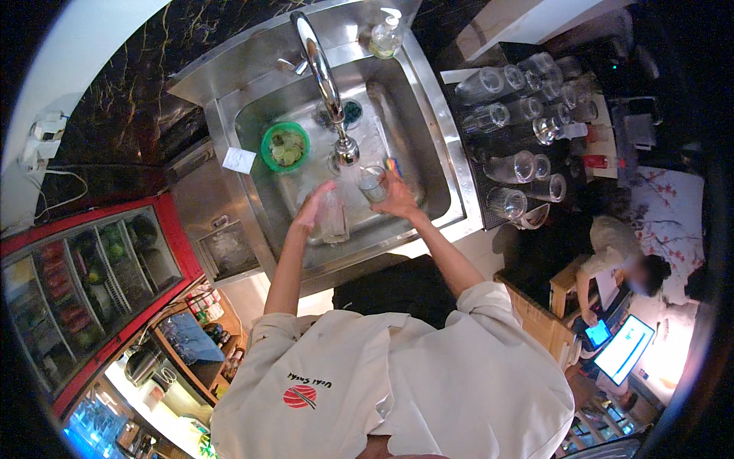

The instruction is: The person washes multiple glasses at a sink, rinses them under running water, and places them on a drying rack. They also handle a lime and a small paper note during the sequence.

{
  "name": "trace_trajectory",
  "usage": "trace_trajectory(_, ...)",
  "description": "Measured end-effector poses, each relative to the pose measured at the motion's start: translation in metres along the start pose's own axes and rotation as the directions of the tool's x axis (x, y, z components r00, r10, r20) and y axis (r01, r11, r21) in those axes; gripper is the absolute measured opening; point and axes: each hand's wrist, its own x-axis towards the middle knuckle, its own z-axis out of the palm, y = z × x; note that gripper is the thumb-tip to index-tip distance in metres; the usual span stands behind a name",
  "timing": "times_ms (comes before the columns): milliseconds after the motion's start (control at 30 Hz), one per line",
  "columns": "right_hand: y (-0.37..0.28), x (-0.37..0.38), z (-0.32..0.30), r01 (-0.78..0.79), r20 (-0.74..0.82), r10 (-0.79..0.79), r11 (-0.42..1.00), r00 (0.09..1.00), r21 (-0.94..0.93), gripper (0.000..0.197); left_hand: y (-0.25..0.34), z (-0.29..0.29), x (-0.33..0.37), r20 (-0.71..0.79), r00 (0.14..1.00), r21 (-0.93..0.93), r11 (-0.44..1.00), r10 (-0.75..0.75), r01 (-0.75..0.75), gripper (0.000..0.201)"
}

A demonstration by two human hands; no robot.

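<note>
Over the steel sink (440, 153), my left hand (312, 205) is closed around a tall clear glass (335, 222), tilted with its mouth close to the running water. My right hand (399, 199) grips a shorter clear glass (371, 182) just right of the stream. The chrome faucet (327, 84) arches over both, and its spout (347, 150) lies between and beyond my hands. Beside my right fingertips is a small multicoloured item (393, 165), perhaps a sponge. A green colander (264, 148) holding pale slices sits at the sink's left side.
A clear soap pump bottle (386, 38) stands at the back right rim. Several upturned or lying glasses (512, 166) crowd the rack at right. A white paper (239, 160) lies on the left ledge. Left is a red-framed display fridge (172, 229); another person (615, 249) is at far right.
</note>
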Motion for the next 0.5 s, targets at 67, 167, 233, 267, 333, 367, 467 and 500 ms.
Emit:
trace_trajectory(67,-0.011,0.010,0.016,0.082,-0.030,-0.081,0.997,0.996,0.013,0.074,-0.015,-0.015,-0.005,0.023,0.990,-0.247,0.959,-0.141,0.142,0.064)
trace_trajectory(167,-0.031,0.026,0.039,0.107,-0.162,-0.084,0.985,0.983,0.139,0.083,-0.032,-0.036,-0.016,0.187,0.962,-0.515,0.814,-0.199,0.268,0.075)
trace_trajectory(233,-0.039,0.026,0.045,0.183,-0.206,-0.159,0.978,0.966,0.102,0.085,-0.043,-0.040,-0.023,0.269,0.929,-0.677,0.635,-0.255,0.371,0.082)
trace_trajectory(267,-0.043,0.025,0.045,0.155,-0.194,-0.135,0.984,0.972,0.092,0.086,-0.048,-0.038,-0.026,0.222,0.948,-0.723,0.614,-0.228,0.317,0.084)
trace_trajectory(333,-0.043,0.020,0.038,0.193,-0.132,-0.191,0.981,0.973,0.003,0.090,-0.053,-0.033,-0.035,0.096,0.957,-0.813,0.533,-0.273,0.233,0.089)
trace_trajectory(367,-0.041,0.018,0.033,0.198,-0.086,-0.201,0.979,0.976,-0.040,0.092,-0.052,-0.031,-0.039,0.121,0.965,-0.844,0.488,-0.231,0.223,0.088)
trace_trajectory(467,-0.038,0.019,0.028,0.232,-0.146,-0.223,0.972,0.964,0.047,0.101,-0.051,-0.020,-0.048,0.101,0.970,-0.899,0.398,-0.220,0.184,0.087)
trace_trajectory(500,-0.038,0.016,0.030,0.262,-0.103,-0.257,0.964,0.961,0.039,0.103,-0.052,-0.017,-0.053,0.001,0.977,-0.878,0.468,-0.215,0.104,0.087)
